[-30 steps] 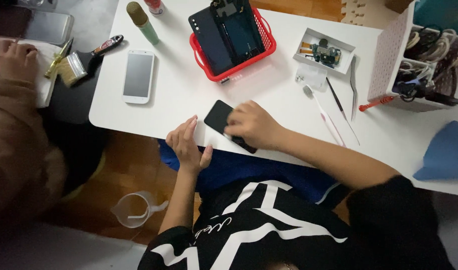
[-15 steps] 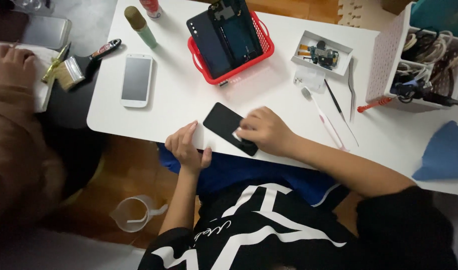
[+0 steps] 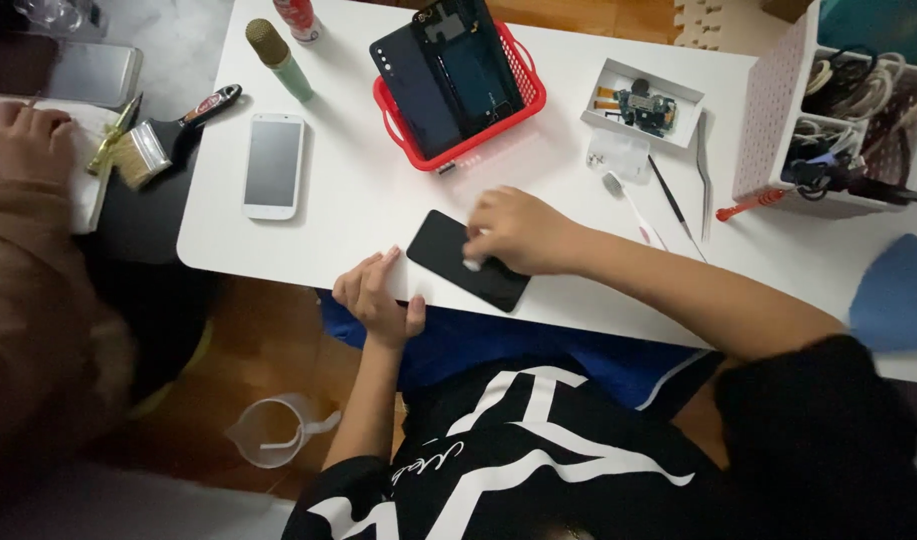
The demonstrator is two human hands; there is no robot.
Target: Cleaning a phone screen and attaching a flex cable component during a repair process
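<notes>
A black phone (image 3: 440, 247) lies flat, slightly askew, near the front edge of the white table (image 3: 358, 210). My right hand (image 3: 513, 230) rests on the phone's right half, fingers closed on a small white pad (image 3: 471, 264) pressed against its surface. At the table's edge just left of the phone is my left hand (image 3: 370, 295), holding nothing, with its fingers loosely curled and its fingertips on the table.
A red basket (image 3: 518, 95) holds dark phone parts. A white phone (image 3: 273, 165), a green bottle (image 3: 278, 58), a small white tray of parts (image 3: 603, 85), tweezers (image 3: 704, 175) and a red-handled tool (image 3: 750, 206) lie around. Another person's hand (image 3: 28, 140) and a brush (image 3: 153, 145) are left.
My right hand has slid to the right along the black phone, uncovering its left half. My left hand stayed at the table edge.
</notes>
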